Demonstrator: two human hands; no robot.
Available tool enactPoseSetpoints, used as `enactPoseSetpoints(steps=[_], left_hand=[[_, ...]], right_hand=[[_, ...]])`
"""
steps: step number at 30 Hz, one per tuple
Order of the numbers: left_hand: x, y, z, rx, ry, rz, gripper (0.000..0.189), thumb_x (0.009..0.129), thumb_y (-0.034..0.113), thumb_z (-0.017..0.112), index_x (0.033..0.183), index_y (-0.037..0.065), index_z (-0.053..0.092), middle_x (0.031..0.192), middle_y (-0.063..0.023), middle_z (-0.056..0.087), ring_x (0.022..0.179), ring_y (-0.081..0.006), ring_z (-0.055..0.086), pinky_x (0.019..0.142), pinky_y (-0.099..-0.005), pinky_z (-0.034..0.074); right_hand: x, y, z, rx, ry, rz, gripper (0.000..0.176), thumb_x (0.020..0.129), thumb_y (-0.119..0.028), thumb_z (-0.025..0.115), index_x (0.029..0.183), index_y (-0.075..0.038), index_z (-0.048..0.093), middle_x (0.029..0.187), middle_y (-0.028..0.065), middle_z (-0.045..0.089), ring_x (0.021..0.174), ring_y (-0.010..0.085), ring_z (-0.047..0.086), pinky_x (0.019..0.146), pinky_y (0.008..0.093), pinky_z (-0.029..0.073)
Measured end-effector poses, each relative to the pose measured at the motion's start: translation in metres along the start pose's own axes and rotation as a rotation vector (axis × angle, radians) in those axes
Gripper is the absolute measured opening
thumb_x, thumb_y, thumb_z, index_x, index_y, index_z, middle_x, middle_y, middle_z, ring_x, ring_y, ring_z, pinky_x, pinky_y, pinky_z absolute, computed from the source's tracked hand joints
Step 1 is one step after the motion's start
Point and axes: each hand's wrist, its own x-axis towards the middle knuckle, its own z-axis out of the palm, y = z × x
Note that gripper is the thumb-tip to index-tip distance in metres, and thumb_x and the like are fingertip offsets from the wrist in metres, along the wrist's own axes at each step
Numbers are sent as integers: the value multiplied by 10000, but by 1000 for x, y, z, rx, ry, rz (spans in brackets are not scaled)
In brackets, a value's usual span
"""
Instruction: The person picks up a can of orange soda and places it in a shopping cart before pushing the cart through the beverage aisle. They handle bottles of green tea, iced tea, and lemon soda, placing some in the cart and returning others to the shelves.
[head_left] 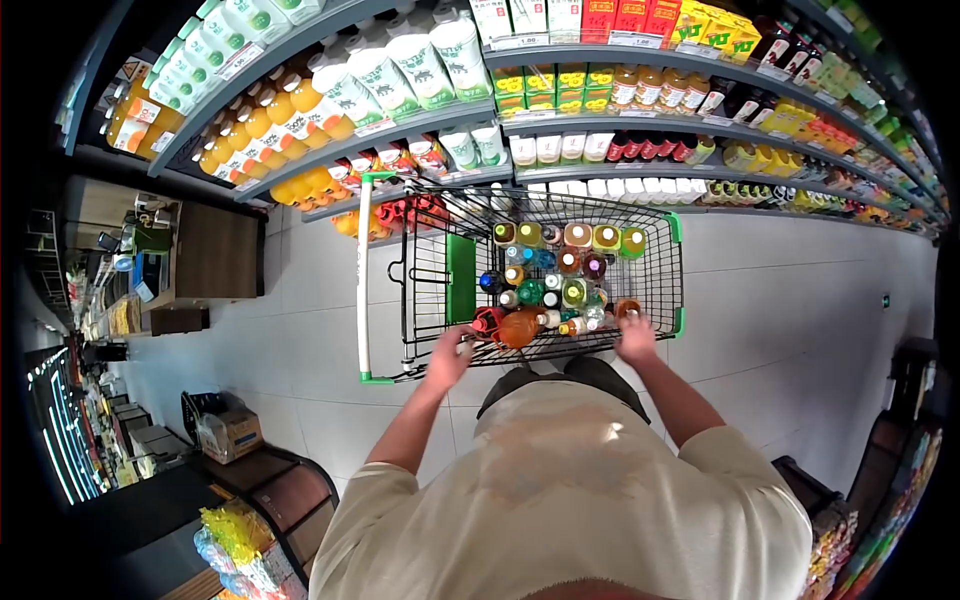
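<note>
A black wire shopping cart [655,285] with green corners stands sideways before me, with many drink bottles grouped on its floor. At the cart's near side, my left hand [450,358] is beside a red-topped bottle [487,322]; its thumb and fingers look apart. Next to that lies a large bottle of amber drink [520,327]. My right hand [636,338] reaches over the near rim at the right end, its fingers around a brown drink bottle [627,307]. Between the hands are a green bottle [530,291] and a bottle with a yellow-green cap [574,292].
Shelves [640,122] of cartons and bottles curve along the far side. Orange juice bottles [270,118] stand at upper left. A cardboard box [228,432] sits on the floor at left. Behind me on the left is a rack with yellow packets [237,532]. A wooden counter [215,250] stands farther left.
</note>
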Motion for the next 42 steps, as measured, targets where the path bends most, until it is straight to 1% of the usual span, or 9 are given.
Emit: enactPoseSetpoints(steps=[4,9,11,14,19,32,36,38,42], left_hand=[[47,3,-91,582,448,185,417,726,53,701,1121,54,570,1081,-164,596,1044,-360,557,914,-495,457],[88,-71,-93,730,585,-482,459,906,294,692,1245,35,525,1045,-177,626,1036,-326,620,864,-480,523],[101,-43,-104,-247,73,-858,536,958,445,636,1248,9,520,856,-122,650,722,-240,680,602,-384,565],[96,-59,-87,-354,56,-729,541,965,482,621,1212,9,530,708,-74,619,461,-158,569,406,-298,467],[92,-35,-53,-255,124,-632,453,958,466,641,1041,25,575,621,-26,536,448,-123,497,404,-299,436],[89,31,46,-371,110,-588,388,971,411,637,931,39,538,577,-15,483,432,-130,478,394,-308,409],[87,53,81,-531,63,-573,314,992,342,619,955,43,529,590,-16,484,434,-123,465,390,-303,390],[88,60,102,-598,40,-550,295,998,317,610,987,40,509,587,-10,469,422,-111,441,381,-290,367],[88,35,150,-554,-99,-390,373,995,315,609,1165,18,462,753,-89,584,600,-196,572,566,-361,490]], right_hand=[[-22,-41,25,67,41,-229,520,741,-288,703,1225,-113,625,1268,145,606,1280,364,502,1111,514,359],[-21,-81,6,62,-229,-218,478,742,-260,700,1178,-85,612,1181,169,640,1185,345,594,1059,519,400],[-17,-88,-4,84,-248,-255,394,770,-217,668,1137,-85,615,1153,153,653,1157,333,611,1006,502,442],[-1,-86,22,-11,-269,-173,420,766,-234,695,1155,-111,594,1087,123,681,1128,338,617,973,494,468],[-16,-59,45,-45,-38,-94,168,870,-188,584,1014,-159,665,1059,74,695,1077,288,642,885,509,481],[-26,45,28,-163,-203,148,255,935,-214,496,1097,-201,694,1242,59,647,1242,261,546,1045,552,376],[-32,78,39,-319,-45,332,389,934,-199,517,1316,-173,587,1446,85,503,1371,317,411,1145,591,266],[-41,81,24,20,33,786,549,908,-156,572,1446,-144,461,1577,102,362,1456,339,309,1165,641,200],[-69,77,24,491,296,954,897,753,-239,770,1518,-134,315,1565,206,324,1436,354,338,1181,503,272]])
